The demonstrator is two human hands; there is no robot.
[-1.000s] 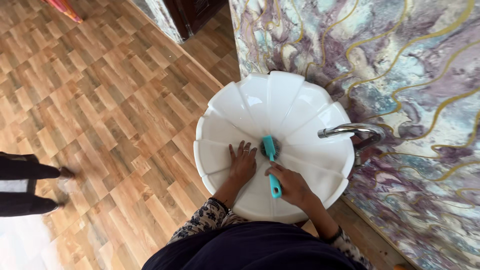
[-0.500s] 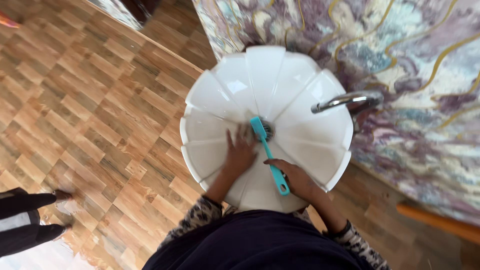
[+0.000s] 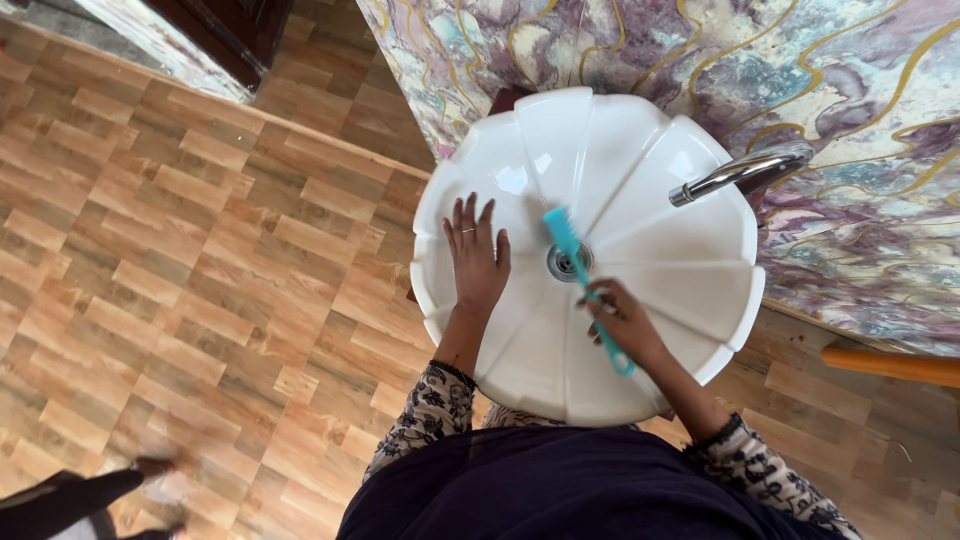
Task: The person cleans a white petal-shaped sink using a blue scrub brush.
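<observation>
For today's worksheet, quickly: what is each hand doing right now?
Left hand: open, flat on the white basin.
Right hand: closed on the teal brush.

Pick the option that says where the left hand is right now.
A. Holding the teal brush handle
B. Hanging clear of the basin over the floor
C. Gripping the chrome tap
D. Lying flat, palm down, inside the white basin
D: the left hand lies spread, palm down, on the inner wall of the white basin, while the right hand holds the teal brush.
</observation>
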